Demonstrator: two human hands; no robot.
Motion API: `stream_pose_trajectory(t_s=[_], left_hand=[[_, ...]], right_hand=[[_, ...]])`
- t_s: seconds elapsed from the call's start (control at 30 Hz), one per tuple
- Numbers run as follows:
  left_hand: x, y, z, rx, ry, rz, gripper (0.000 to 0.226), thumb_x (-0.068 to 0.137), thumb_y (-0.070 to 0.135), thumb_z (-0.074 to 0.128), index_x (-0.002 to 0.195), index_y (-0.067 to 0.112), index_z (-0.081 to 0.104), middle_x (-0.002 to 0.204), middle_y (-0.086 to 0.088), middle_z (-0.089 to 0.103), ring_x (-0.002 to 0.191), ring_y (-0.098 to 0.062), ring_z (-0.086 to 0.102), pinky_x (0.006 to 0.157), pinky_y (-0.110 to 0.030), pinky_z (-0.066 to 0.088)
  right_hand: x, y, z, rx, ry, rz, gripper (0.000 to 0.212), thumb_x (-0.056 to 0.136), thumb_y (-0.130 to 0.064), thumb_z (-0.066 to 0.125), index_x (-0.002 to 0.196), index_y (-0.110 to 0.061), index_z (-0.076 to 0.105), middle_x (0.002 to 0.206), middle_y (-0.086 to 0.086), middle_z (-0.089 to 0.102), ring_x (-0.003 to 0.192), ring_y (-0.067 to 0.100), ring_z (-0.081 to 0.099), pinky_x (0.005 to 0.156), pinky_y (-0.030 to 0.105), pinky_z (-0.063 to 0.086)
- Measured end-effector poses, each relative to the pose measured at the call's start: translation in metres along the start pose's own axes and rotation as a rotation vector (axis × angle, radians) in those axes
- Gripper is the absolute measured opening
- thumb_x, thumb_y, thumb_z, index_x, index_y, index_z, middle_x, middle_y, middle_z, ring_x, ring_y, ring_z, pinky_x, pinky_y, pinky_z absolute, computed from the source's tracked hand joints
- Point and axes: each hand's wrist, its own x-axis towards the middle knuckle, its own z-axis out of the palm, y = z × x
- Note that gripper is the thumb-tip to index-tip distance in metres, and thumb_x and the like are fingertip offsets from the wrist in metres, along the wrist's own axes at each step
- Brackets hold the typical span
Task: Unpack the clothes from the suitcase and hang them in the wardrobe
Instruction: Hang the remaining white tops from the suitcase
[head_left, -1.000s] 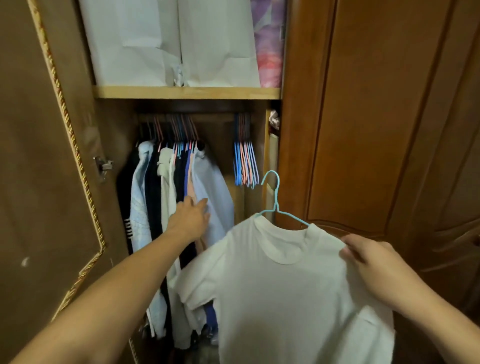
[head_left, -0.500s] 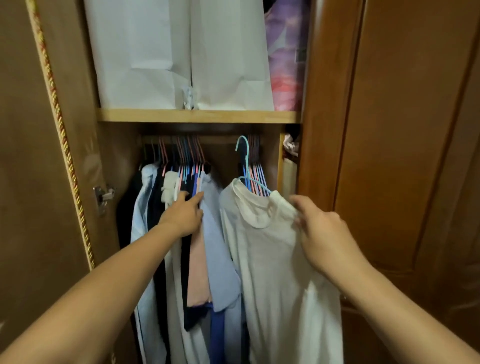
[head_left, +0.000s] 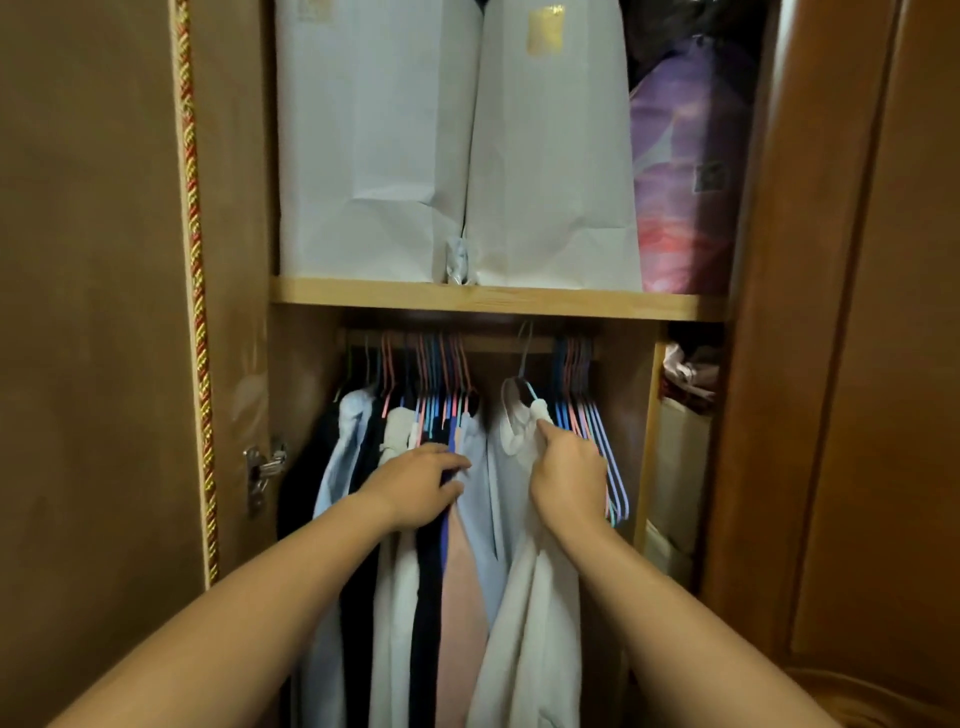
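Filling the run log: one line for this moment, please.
step: hanging white T-shirt | left hand: holds hung clothes aside | right hand: grip on T-shirt shoulder | hook: at rail

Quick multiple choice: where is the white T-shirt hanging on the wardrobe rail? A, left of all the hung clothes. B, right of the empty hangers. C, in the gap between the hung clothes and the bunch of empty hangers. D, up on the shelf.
C: the white T-shirt hangs with the hung clothes on its left and the empty hangers on its right, its shoulder gripped by the right hand.
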Motion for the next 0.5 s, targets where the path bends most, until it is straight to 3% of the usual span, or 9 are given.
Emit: stream_pose_trajectory(t_s=[0.17,0.37,0.43,0.5], left_hand=[[-0.004,-0.005,0.004,-0.059,0.001,-0.014,0.046,0.100,0.047,0.053,0.145,0.041,0.048,0.159,0.006,0.035,0.144,-0.018,0.038,0.115,-0.038,0.037],[-0.009,-0.005,0.011,-0.096,0.019,-0.036,0.057,0.093,0.059,0.056,0.147,0.049,0.041,0.163,0.014,0.025,0.146,-0.013,0.034,0.114,-0.039,0.038],[-0.010,-0.007,0.012,-0.114,0.028,-0.029,0.058,0.092,0.060,0.057,0.146,0.049,0.041,0.163,0.015,0.025,0.146,-0.012,0.034,0.114,-0.038,0.039],[-0.010,-0.010,0.014,-0.137,0.037,-0.020,0.056,0.092,0.058,0.058,0.146,0.049,0.042,0.162,0.016,0.025,0.146,-0.011,0.034,0.113,-0.037,0.039]], right_hand=[[0.039,0.023,0.035,-0.070,-0.047,0.016,0.055,0.091,0.008,0.038,0.135,-0.018,0.060,0.095,0.013,0.068,0.087,0.033,0.061,0.065,0.034,0.041],[0.044,0.050,0.063,-0.016,-0.164,0.025,0.063,0.091,0.008,0.038,0.143,-0.025,0.053,0.105,0.014,0.069,0.095,0.034,0.062,0.080,0.044,0.055],[0.046,0.058,0.069,0.028,-0.255,0.011,0.059,0.096,0.000,0.040,0.147,-0.028,0.048,0.117,0.012,0.067,0.103,0.033,0.062,0.086,0.043,0.054],[0.036,0.063,0.069,0.160,-0.380,0.035,0.058,0.102,-0.016,0.048,0.155,-0.029,0.031,0.143,0.008,0.054,0.126,0.031,0.054,0.104,0.040,0.046]])
